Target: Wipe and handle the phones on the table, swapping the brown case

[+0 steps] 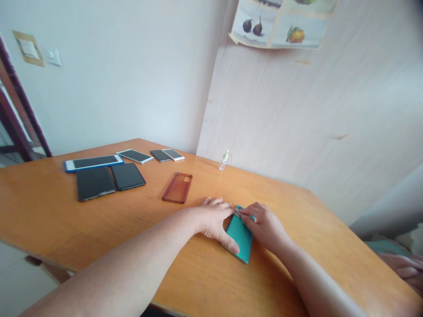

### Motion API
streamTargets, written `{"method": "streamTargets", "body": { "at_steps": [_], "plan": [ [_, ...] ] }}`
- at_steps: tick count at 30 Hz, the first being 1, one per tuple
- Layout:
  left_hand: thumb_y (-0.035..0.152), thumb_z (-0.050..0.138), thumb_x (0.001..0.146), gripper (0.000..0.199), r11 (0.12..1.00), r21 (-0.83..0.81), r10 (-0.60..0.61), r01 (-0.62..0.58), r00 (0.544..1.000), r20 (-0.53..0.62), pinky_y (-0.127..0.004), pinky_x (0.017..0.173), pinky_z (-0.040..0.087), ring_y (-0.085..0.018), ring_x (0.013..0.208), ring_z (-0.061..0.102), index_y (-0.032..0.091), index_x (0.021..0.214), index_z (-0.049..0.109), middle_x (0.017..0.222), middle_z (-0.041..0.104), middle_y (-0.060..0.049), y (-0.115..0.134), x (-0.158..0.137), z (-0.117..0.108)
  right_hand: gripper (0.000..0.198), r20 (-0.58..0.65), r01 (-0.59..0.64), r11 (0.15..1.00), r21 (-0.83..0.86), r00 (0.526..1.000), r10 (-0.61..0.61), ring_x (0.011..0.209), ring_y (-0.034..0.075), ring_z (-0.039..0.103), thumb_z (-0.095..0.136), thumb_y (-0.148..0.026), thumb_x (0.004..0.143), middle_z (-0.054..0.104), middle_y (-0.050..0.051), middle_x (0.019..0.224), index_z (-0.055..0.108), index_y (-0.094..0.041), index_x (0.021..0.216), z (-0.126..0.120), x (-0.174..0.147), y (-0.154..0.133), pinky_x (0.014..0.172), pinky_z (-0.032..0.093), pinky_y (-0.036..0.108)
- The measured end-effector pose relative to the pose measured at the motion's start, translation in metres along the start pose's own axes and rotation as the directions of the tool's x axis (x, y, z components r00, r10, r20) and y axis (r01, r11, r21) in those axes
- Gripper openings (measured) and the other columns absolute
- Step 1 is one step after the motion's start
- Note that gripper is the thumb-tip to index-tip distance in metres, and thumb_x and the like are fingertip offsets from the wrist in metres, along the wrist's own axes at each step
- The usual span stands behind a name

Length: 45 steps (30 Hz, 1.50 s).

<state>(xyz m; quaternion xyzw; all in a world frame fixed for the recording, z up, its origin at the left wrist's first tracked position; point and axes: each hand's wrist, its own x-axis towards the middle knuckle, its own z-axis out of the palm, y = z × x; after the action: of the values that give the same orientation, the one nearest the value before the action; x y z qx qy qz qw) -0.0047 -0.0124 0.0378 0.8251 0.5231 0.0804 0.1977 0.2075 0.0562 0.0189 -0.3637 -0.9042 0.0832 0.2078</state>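
Note:
A teal phone (240, 240) lies back up on the wooden table, its camera end pointing away from me. My left hand (216, 222) holds it along the left side, thumb on the near part of its back and fingers at the far end. At the camera end, my right hand (264, 222) pinches something small and whitish against the phone; I cannot make out what it is. To the left, apart from both hands, lies a see-through reddish-brown phone case (177, 188).
Several phones lie at the back left, among them a blue-edged phone (95, 163) and a black phone (128, 177). A small clear spray bottle (224, 160) stands near the wall. Another person's hand (405, 266) rests beyond the right edge of the table (125, 246).

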Motion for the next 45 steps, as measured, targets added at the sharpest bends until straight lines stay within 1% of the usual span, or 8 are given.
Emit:
{"method": "streamTargets", "body": {
  "at_steps": [3,9,15,23,30,35,39,45],
  "plan": [
    [0.086,0.063,0.050,0.120,1.000,-0.001,0.011,-0.011,1.000,-0.011,-0.061,0.115,0.009,-0.040,0.145,0.015,0.028,0.149,0.029,0.158,0.026,-0.011,0.000,0.000,0.001,0.025,0.006,0.084,0.996,0.025,0.996,-0.084,0.091,0.018,0.059,0.050,-0.034,0.093,0.067,0.003,0.094,0.073,-0.031,0.102,0.002,0.000,-0.004,0.083,0.043,0.030],
    [0.088,0.060,0.050,0.119,1.000,0.001,-0.003,0.003,1.000,0.000,-0.062,0.114,0.008,-0.043,0.145,0.012,0.030,0.149,0.030,0.158,0.025,-0.010,-0.003,0.001,0.002,0.028,-0.026,-0.077,0.990,-0.121,0.997,0.074,0.091,0.020,0.059,0.048,-0.035,0.094,0.069,0.005,0.092,0.075,-0.028,0.097,0.001,0.009,0.020,0.085,0.042,0.034],
    [0.082,0.063,0.056,0.108,1.000,0.011,0.010,-0.010,1.000,-0.022,-0.059,0.114,0.011,-0.042,0.144,0.017,0.029,0.146,0.037,0.156,0.031,-0.010,-0.002,0.001,0.002,0.027,0.029,0.122,0.992,0.036,0.992,-0.123,0.092,0.018,0.059,0.048,-0.031,0.094,0.067,0.004,0.095,0.072,-0.028,0.105,0.003,-0.003,-0.007,0.084,0.044,0.029],
    [0.081,0.063,0.056,0.103,1.000,-0.013,0.001,-0.001,0.999,-0.035,-0.061,0.113,0.013,-0.042,0.143,0.017,0.032,0.144,0.039,0.156,0.031,-0.008,-0.003,0.001,0.003,0.029,-0.036,-0.140,0.982,-0.126,0.990,0.136,0.086,0.020,0.059,0.047,-0.036,0.093,0.064,0.006,0.086,0.073,-0.025,0.092,0.004,0.008,0.025,0.077,0.044,0.030],
    [0.080,0.065,0.055,0.097,1.000,0.003,-0.018,0.018,0.999,-0.029,-0.056,0.113,0.017,-0.041,0.141,0.022,0.029,0.135,0.048,0.151,0.040,-0.009,0.003,0.000,-0.002,0.027,0.049,0.011,0.995,0.097,0.999,-0.016,0.080,0.017,0.061,0.048,-0.039,0.092,0.065,0.004,0.086,0.071,-0.026,0.096,-0.002,-0.011,-0.024,0.070,0.044,0.026],
    [0.081,0.065,0.055,0.103,0.999,0.015,-0.052,0.052,0.998,-0.036,-0.053,0.113,0.021,-0.040,0.142,0.021,0.023,0.138,0.044,0.151,0.038,-0.013,0.004,-0.001,-0.002,0.032,-0.110,-0.219,0.975,0.039,0.969,0.222,0.076,0.017,0.062,0.043,-0.043,0.092,0.068,0.003,0.082,0.069,-0.025,0.090,-0.011,-0.008,-0.004,0.066,0.043,0.028],
    [0.078,0.067,0.055,0.105,0.999,0.036,-0.028,0.032,0.994,-0.103,-0.051,0.110,0.026,-0.040,0.138,0.030,0.021,0.139,0.041,0.146,0.043,-0.015,0.005,-0.003,-0.003,0.037,0.020,-0.393,0.918,-0.059,0.918,0.395,0.061,0.017,0.060,0.043,-0.052,0.091,0.065,0.002,0.067,0.066,-0.023,0.091,-0.013,-0.009,0.020,0.055,0.037,0.027],
    [0.061,0.075,0.063,0.069,0.995,-0.005,0.094,-0.099,0.958,-0.270,-0.034,0.088,0.045,-0.028,0.107,0.057,0.024,0.119,0.060,0.114,0.062,-0.007,0.010,-0.006,-0.009,0.041,0.068,-0.319,0.943,-0.091,0.943,0.326,0.069,0.019,0.061,0.050,-0.056,0.087,0.067,0.005,0.080,0.064,-0.021,0.105,-0.003,-0.009,0.012,0.056,0.035,0.027]
  ]
}}
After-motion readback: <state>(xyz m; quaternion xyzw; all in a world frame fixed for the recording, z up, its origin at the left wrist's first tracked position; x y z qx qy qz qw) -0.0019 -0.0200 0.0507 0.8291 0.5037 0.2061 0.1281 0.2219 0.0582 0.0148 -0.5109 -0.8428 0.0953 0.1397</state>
